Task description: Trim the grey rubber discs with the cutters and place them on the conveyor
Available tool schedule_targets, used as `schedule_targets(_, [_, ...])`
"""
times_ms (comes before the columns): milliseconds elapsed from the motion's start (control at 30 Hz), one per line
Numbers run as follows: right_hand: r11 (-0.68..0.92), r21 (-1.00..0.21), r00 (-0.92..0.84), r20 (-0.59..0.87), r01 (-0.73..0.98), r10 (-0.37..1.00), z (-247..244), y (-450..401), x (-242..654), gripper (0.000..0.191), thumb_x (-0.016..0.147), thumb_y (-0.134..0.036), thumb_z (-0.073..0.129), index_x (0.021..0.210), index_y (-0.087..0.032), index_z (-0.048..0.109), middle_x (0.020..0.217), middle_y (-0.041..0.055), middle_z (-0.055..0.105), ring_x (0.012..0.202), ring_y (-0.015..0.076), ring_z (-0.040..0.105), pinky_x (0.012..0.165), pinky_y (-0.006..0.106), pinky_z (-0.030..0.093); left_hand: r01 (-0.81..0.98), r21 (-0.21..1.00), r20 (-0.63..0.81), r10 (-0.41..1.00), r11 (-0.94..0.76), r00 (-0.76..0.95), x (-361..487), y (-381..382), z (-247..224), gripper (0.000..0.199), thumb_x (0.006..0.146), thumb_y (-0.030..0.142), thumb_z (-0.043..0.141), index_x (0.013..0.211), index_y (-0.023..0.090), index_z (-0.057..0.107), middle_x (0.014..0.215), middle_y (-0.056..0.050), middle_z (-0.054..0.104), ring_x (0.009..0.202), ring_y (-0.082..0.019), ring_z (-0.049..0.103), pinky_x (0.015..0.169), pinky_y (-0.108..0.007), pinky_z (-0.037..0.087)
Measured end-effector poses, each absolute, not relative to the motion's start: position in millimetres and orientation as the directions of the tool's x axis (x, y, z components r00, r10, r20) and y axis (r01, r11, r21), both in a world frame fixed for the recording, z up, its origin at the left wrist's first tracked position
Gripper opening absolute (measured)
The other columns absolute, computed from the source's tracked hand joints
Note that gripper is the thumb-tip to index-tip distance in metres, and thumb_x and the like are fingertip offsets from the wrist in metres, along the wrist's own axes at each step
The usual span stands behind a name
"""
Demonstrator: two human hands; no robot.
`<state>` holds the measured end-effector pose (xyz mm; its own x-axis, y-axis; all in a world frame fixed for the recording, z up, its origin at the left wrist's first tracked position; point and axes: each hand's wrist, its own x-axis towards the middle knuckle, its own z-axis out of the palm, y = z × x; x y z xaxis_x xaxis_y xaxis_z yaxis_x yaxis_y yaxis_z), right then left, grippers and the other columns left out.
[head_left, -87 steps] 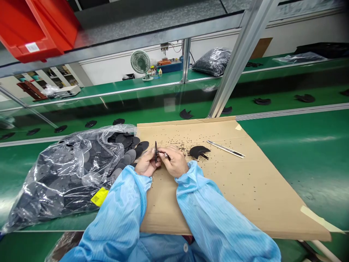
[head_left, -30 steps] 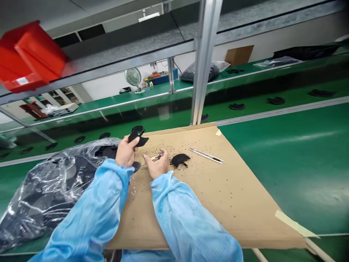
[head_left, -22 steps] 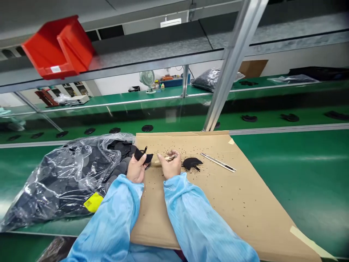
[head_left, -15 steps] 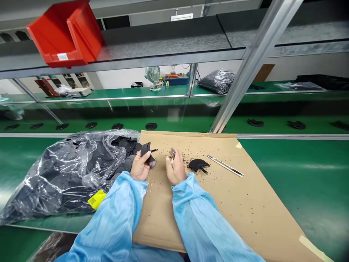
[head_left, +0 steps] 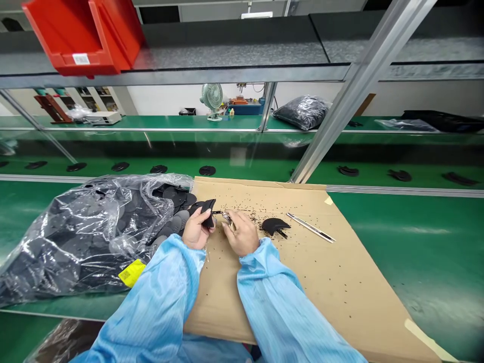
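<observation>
A black curved plastic part (head_left: 208, 212) is gripped in my left hand (head_left: 195, 229), its narrow tab pointing right. My right hand (head_left: 242, 233) is closed on a small shiny metal clipper-like tool (head_left: 227, 217), whose tip is at the end of that tab. Fingers hide most of the tool, so its exact kind is unclear. On the cardboard (head_left: 272, 287) right of my right hand lies another black curved part (head_left: 275, 226) with a tab. Many tiny black bits are scattered around it.
A clear plastic bag (head_left: 86, 237) full of dark flat parts lies at the left, its mouth toward my left hand. A slim cutter knife (head_left: 310, 228) rests on the cardboard. Beyond, black parts (head_left: 207, 170) lie spaced along a green surface. A red bin (head_left: 86, 40) sits on the overhead shelf.
My right hand has moved left and turned, bringing the metal tool against the part's tab. My left hand has tilted the part slightly. The camera view has shifted a little.
</observation>
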<state>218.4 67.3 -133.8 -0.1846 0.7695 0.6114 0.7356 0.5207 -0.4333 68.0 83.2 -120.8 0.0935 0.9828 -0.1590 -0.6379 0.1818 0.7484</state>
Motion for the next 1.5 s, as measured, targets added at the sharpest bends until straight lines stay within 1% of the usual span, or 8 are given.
schedule_targets(400, [0.446, -0.365, -0.243, 0.484, 0.817, 0.841, -127, 67, 222, 0.026, 0.086, -0.016, 0.050, 0.110, -0.021, 0.062, 0.092, 0.0068, 0.066, 0.088, 0.0207, 0.060, 0.081, 0.029, 0.046, -0.619, 0.777, -0.123, 0.992, 0.118, 0.036, 67, 84, -122, 0.038, 0.063, 0.027, 0.078, 0.081, 0.018, 0.046, 0.057, 0.005, 0.049, 0.045, -0.009, 0.049, 0.041, -0.019, 0.032])
schedule_targets(600, [0.433, -0.502, -0.171, 0.485, 0.749, 0.858, -130, 67, 218, 0.022, 0.085, -0.020, 0.052, 0.104, -0.022, 0.063, 0.086, 0.0044, 0.065, 0.080, 0.0190, 0.061, 0.072, 0.027, 0.046, -0.602, 0.793, -0.114, 0.993, 0.093, 0.004, 69, 84, -124, 0.045, 0.062, 0.027, 0.080, 0.095, 0.019, 0.050, 0.070, 0.003, 0.058, 0.058, -0.014, 0.061, 0.051, -0.024, 0.047])
schedule_targets(800, [0.393, -0.632, -0.024, 0.509, 0.667, 0.860, -132, 67, 219, 0.027, 0.083, -0.024, 0.052, 0.107, -0.020, 0.063, 0.089, 0.0055, 0.065, 0.082, 0.0196, 0.061, 0.076, 0.028, 0.047, -0.663, 0.746, -0.138, 0.987, 0.052, -0.078, 67, 90, -127, 0.043, 0.060, 0.022, 0.083, 0.094, 0.017, 0.057, 0.067, 0.005, 0.056, 0.047, -0.004, 0.047, 0.042, -0.015, 0.035])
schedule_targets(967, [0.408, -0.640, -0.065, 0.488, 0.651, 0.870, -132, 67, 217, 0.029, 0.082, -0.023, 0.053, 0.110, -0.020, 0.063, 0.091, 0.0057, 0.065, 0.085, 0.0201, 0.060, 0.079, 0.029, 0.047, -0.716, 0.685, -0.178, 0.984, 0.134, 0.013, 65, 90, -124, 0.031, 0.068, 0.017, 0.077, 0.094, 0.018, 0.058, 0.081, -0.001, 0.065, 0.070, -0.012, 0.062, 0.063, -0.025, 0.051])
schedule_targets(1033, [0.414, -0.637, -0.090, 0.476, 0.650, 0.875, -132, 66, 216, 0.030, 0.083, -0.022, 0.053, 0.110, -0.019, 0.063, 0.091, 0.0061, 0.065, 0.086, 0.0205, 0.060, 0.080, 0.030, 0.047, -0.711, 0.678, -0.216, 0.975, 0.187, 0.051, 64, 89, -123, 0.026, 0.070, 0.015, 0.075, 0.090, 0.016, 0.058, 0.076, -0.001, 0.063, 0.067, -0.012, 0.061, 0.057, -0.022, 0.049])
schedule_targets(1200, [0.470, -0.593, -0.236, 0.431, 0.654, 0.871, -131, 63, 214, 0.028, 0.083, -0.020, 0.054, 0.110, -0.021, 0.061, 0.095, 0.0061, 0.065, 0.089, 0.0206, 0.059, 0.081, 0.030, 0.046, -0.732, 0.627, -0.275, 0.955, 0.268, 0.114, 60, 90, -121, 0.018, 0.075, 0.017, 0.070, 0.089, 0.015, 0.059, 0.067, 0.000, 0.053, 0.051, -0.008, 0.049, 0.040, -0.016, 0.032])
schedule_targets(1333, [0.530, -0.530, -0.370, 0.383, 0.662, 0.846, -128, 60, 212, 0.024, 0.085, -0.020, 0.054, 0.107, -0.020, 0.062, 0.093, 0.0056, 0.064, 0.086, 0.0194, 0.059, 0.078, 0.028, 0.045, -0.700, 0.617, -0.287, 0.931, 0.359, 0.225, 58, 88, -119, 0.012, 0.079, 0.016, 0.064, 0.091, 0.014, 0.061, 0.062, 0.002, 0.046, 0.040, -0.003, 0.032, 0.036, -0.015, 0.021])
schedule_targets(1500, [0.540, -0.464, -0.421, 0.341, 0.702, 0.841, -126, 59, 210, 0.023, 0.087, -0.021, 0.053, 0.109, -0.019, 0.061, 0.091, 0.0058, 0.064, 0.084, 0.0193, 0.058, 0.074, 0.028, 0.044, -0.660, 0.638, -0.301, 0.917, 0.398, 0.263, 59, 85, -116, 0.010, 0.080, 0.014, 0.059, 0.090, 0.014, 0.061, 0.060, 0.003, 0.045, 0.036, -0.003, 0.028, 0.034, -0.015, 0.018])
